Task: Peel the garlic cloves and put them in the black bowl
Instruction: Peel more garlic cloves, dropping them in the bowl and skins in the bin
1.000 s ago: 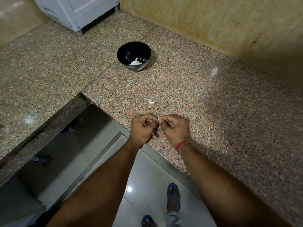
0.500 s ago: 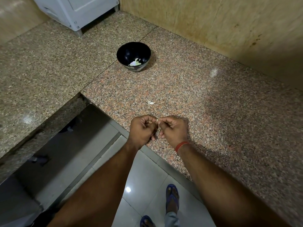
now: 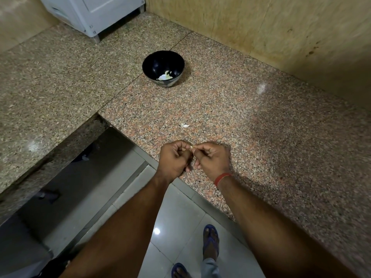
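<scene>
My left hand (image 3: 174, 158) and my right hand (image 3: 212, 159) meet fingertip to fingertip above the front edge of the granite counter. Between them they pinch a small pale garlic clove (image 3: 191, 147), mostly hidden by the curled fingers. A white scrap of garlic or peel (image 3: 185, 125) lies on the counter just beyond the hands. Farther back stands the black bowl (image 3: 152, 63), with a few pale peeled pieces (image 3: 165, 76) at its bottom.
The granite counter (image 3: 251, 121) runs in an L shape, with a gap and lower shelf (image 3: 80, 177) at the left. A white appliance (image 3: 94, 13) stands at the back left. A yellowish wall (image 3: 261, 27) borders the back right. My sandalled feet (image 3: 210, 240) stand on tiled floor.
Both hands stay together at the counter edge, with only slight finger movement on the clove. The bowl and the scrap have not moved.
</scene>
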`<state>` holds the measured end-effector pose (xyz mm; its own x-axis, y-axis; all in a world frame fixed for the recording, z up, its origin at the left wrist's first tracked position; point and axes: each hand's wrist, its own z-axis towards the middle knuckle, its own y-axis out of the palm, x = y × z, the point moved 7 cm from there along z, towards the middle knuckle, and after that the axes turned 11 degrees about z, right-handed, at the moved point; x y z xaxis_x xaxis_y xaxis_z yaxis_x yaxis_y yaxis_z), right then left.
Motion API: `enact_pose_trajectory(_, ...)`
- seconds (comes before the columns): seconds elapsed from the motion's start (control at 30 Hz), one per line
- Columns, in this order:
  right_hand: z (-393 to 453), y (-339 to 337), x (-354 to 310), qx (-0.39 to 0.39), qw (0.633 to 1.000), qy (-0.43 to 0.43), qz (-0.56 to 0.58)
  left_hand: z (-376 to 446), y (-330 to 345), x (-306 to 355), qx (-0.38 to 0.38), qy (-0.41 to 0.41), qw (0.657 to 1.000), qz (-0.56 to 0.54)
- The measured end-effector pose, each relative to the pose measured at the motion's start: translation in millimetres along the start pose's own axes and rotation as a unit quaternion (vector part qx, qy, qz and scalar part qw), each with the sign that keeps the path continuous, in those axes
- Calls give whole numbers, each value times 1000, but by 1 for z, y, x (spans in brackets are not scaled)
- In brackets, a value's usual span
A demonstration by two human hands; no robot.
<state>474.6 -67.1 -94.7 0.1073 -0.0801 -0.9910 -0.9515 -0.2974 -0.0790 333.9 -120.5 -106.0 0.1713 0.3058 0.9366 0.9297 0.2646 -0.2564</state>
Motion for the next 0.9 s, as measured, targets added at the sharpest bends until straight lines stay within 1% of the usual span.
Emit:
enact_pose_trajectory(0.13, 0, 0, 0, 0, 1000, 2, -3, 0, 1, -1, 10, -4, 1000, -3)
enact_pose_trajectory(0.37, 1, 2, 2, 4, 999, -18, -28, -1, 1, 1, 28, -11, 1000, -4)
enact_pose_trajectory(0.53, 3, 5, 2, -15, 997, -45, -62, -3, -1, 4, 39, -2, 999, 1)
enact_pose_trajectory(0.67, 3, 5, 2, -13, 998, -35, -44, -5, 0, 8, 36, 9, 999, 4)
enact_pose_trajectory(0.8, 1, 3, 2, -6, 1000, -4, -8, -5, 1, 10, 30, 26, 999, 15)
enact_pose_trajectory(0.9, 1, 3, 1, -4, 1000, -7, -25, -4, 1, 9, 24, 35, 999, 24)
